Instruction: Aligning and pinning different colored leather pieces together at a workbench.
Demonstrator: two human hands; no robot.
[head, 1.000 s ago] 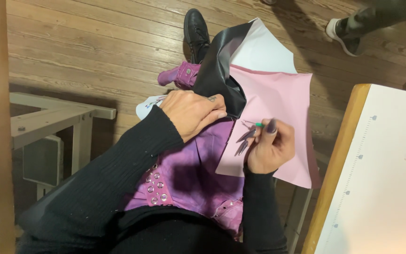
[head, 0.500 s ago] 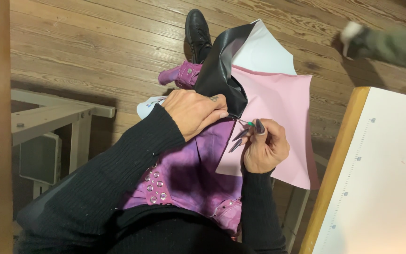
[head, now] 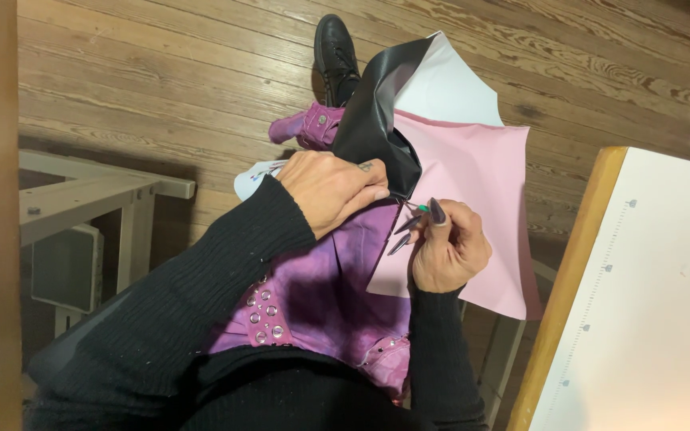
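Black sheet [head: 377,104], glossy and curled, lies over your lap and knee, its lower end gathered under your left hand [head: 333,187], whose fingers are closed down flat on its folded edge and pin it against the purple trousers [head: 321,287]. Your right hand [head: 449,251] sits just beside it, thumb and forefinger pinched narrow on a small green-tipped pin [head: 418,207] right at that black edge; the pin is too small to tell more about it. The long dark nails of your other right fingers point down and left, toward the trousers. Under the black sheet a pink sheet [head: 481,183] spreads flat to your right, its lower edge running beneath your right wrist, and a white sheet [head: 453,84] shows above it, partly covered by the black curl. Both your sleeves are black ribbed knit. The trousers carry metal studs [head: 269,311] near the waist and a cuff with a stud by your black boot [head: 335,48], which rests on the wooden plank floor [head: 161,72]. A pale wooden frame [head: 89,187] stands to your left, well apart from the sheets, and a white board with a wooden edge [head: 576,271] lies at your right, near the pink sheet's corner.
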